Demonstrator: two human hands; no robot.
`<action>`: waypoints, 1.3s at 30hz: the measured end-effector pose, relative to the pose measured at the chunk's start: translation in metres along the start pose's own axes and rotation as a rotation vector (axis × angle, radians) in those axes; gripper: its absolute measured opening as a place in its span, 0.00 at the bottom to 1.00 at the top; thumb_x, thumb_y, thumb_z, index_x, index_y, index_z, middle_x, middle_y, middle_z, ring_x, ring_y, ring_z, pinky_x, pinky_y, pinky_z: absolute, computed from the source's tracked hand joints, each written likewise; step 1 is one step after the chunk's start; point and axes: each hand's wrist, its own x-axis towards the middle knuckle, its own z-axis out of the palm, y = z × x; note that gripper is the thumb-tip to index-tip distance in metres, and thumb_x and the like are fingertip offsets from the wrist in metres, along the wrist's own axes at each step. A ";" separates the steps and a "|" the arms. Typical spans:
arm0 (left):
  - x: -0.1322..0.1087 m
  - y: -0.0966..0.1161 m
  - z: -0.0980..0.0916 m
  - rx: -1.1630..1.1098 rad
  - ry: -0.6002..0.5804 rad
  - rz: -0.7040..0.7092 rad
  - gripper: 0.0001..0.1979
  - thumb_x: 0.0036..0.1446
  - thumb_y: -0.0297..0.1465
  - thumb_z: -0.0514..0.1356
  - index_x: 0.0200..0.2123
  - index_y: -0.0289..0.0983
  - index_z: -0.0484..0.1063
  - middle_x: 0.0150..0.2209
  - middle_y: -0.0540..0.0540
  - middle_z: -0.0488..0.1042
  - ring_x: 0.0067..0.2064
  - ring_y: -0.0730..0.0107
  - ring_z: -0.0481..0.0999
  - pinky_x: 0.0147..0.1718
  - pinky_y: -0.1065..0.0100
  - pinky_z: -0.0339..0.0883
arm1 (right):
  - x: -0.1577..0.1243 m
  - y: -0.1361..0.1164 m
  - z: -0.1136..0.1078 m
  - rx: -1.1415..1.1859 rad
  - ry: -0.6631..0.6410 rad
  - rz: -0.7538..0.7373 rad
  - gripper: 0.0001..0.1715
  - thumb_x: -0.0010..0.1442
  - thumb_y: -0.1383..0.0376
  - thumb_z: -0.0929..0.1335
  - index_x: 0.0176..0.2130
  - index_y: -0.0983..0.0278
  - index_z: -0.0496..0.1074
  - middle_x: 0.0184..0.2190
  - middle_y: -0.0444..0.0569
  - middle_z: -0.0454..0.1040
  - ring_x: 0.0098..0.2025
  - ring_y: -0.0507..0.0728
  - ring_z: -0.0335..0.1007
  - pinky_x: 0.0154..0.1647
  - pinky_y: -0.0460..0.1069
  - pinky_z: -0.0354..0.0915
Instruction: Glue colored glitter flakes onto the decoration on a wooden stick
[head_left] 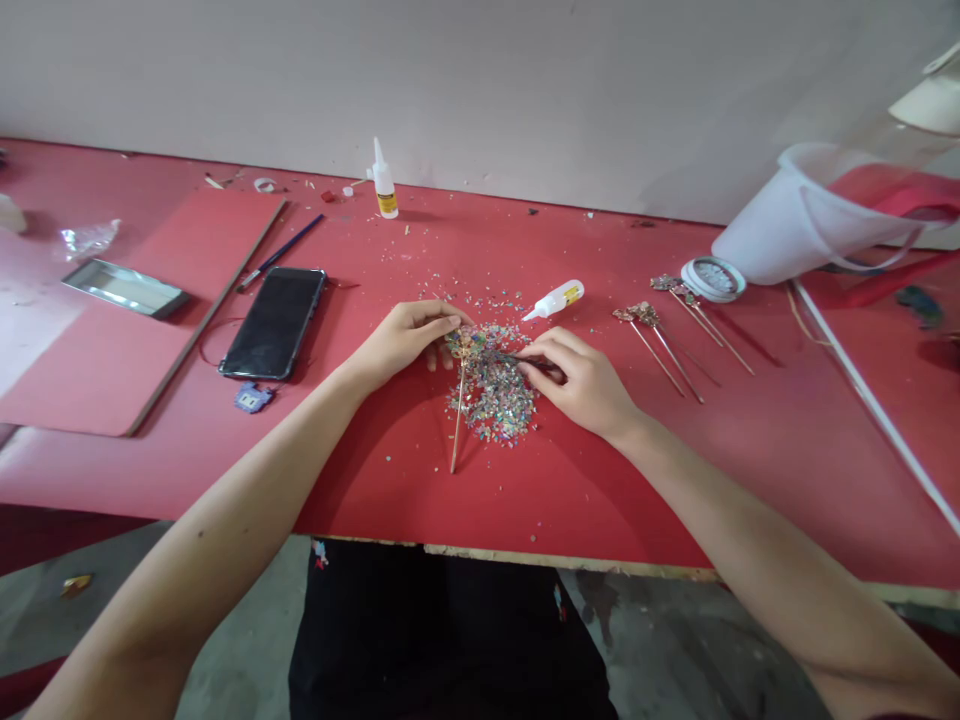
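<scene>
My left hand (412,335) is closed at the decorated head of a hair stick (458,420), whose thin gold shaft points down toward the table's front edge. The hair stick's head lies over a pile of small shiny flakes (504,405). Between the fingers of my right hand (581,378) is a slim dark tool that looks like tweezers (553,371). Its tip reaches the flakes beside the head, and whether it grips one is too small to tell. A small white glue bottle (561,298) lies just beyond my right hand, nozzle toward the pile.
More hair sticks (660,350) lie at right by a white bucket (787,220) and a round lid-like piece (712,278). A second glue bottle (385,190) stands at the back. Left are a phone (274,322), a brush (285,250), a board (90,390) and a shallow box (126,287).
</scene>
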 end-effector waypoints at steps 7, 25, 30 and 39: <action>-0.001 0.000 -0.001 0.019 0.005 -0.002 0.08 0.63 0.28 0.55 0.39 0.31 0.74 0.24 0.49 0.73 0.21 0.80 0.73 0.19 0.79 0.65 | -0.003 -0.004 -0.002 0.076 -0.150 -0.114 0.07 0.64 0.64 0.66 0.42 0.62 0.72 0.38 0.47 0.71 0.31 0.49 0.65 0.33 0.48 0.64; 0.001 -0.009 -0.005 -0.007 -0.012 0.016 0.10 0.62 0.33 0.58 0.40 0.32 0.75 0.24 0.49 0.74 0.21 0.78 0.73 0.20 0.78 0.66 | 0.000 0.008 -0.010 0.113 -0.112 -0.068 0.06 0.63 0.64 0.66 0.40 0.62 0.73 0.36 0.47 0.71 0.29 0.49 0.62 0.33 0.49 0.63; 0.002 -0.007 -0.004 -0.009 -0.006 0.006 0.10 0.61 0.33 0.58 0.39 0.32 0.74 0.22 0.50 0.72 0.21 0.78 0.73 0.19 0.78 0.65 | 0.000 0.005 -0.013 0.256 -0.215 -0.115 0.06 0.63 0.63 0.67 0.39 0.62 0.74 0.36 0.46 0.70 0.27 0.48 0.60 0.30 0.47 0.61; 0.000 -0.005 -0.004 -0.012 -0.001 -0.008 0.10 0.61 0.33 0.58 0.39 0.33 0.74 0.23 0.50 0.72 0.22 0.77 0.74 0.19 0.78 0.66 | 0.005 0.025 -0.022 0.187 -0.058 0.003 0.04 0.61 0.64 0.68 0.37 0.62 0.73 0.32 0.46 0.68 0.28 0.50 0.60 0.29 0.48 0.60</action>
